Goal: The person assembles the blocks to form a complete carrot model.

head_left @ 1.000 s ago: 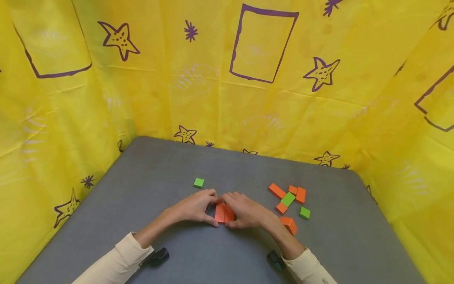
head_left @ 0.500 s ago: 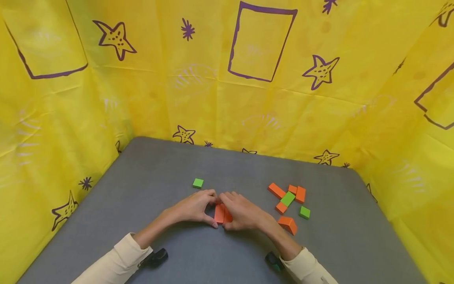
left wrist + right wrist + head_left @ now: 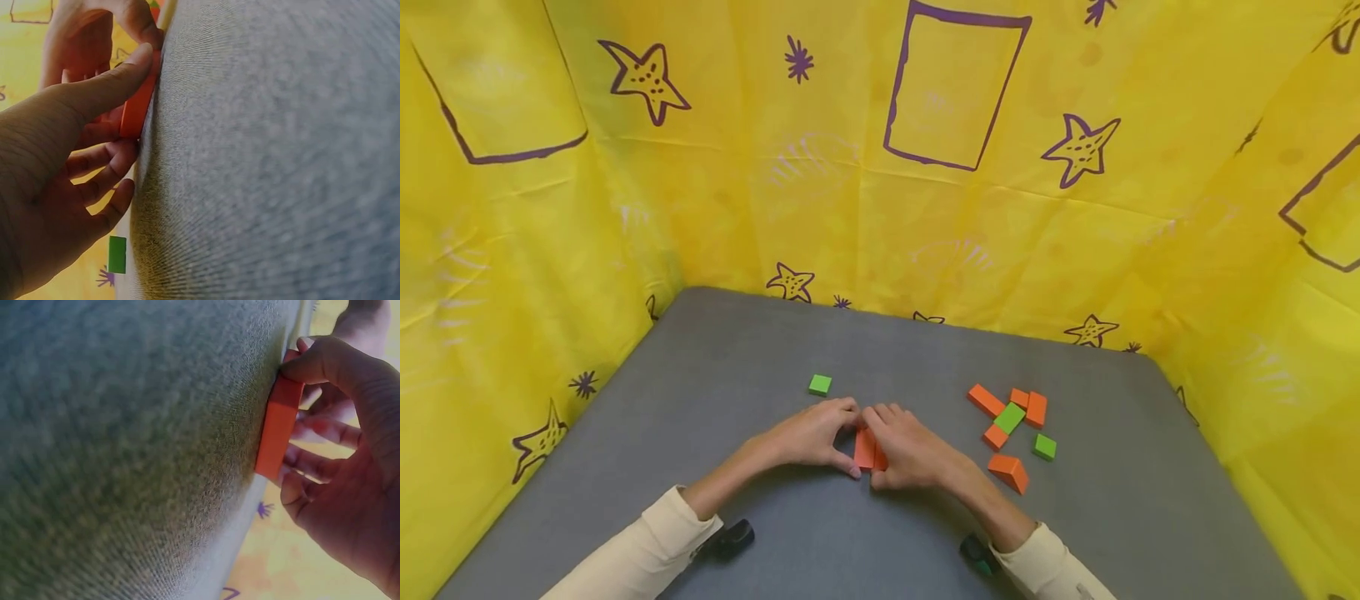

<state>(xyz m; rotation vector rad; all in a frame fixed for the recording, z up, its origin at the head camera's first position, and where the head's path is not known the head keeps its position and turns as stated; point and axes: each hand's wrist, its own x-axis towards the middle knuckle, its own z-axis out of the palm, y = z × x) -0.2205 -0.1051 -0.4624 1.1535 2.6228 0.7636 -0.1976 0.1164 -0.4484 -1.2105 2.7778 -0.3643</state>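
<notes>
Two orange blocks lie flat side by side on the grey table, in the middle of the head view. My left hand point(image 3: 820, 433) holds the left orange block point(image 3: 864, 452) between thumb and fingers. Curled round the right orange block point(image 3: 881, 458) is my right hand point(image 3: 913, 450), which partly covers it. The left wrist view has the left thumb on one end of an orange block point(image 3: 139, 103), fingers near its far end. In the right wrist view the right thumb presses an end of an orange block point(image 3: 278, 428), with fingertips behind it. The blocks' far ends are mostly hidden.
A green block point(image 3: 820, 385) lies beyond the left hand. Right of the hands are several orange blocks point(image 3: 986, 401) grouped with a green block point(image 3: 1009, 418), another green block point(image 3: 1043, 447) and an orange wedge-shaped block point(image 3: 1008, 472). Yellow cloth point(image 3: 850, 217) surrounds the table.
My right hand has shifted slightly left and covers more of the right orange block. The left hand stays nearly still. The other blocks have not moved.
</notes>
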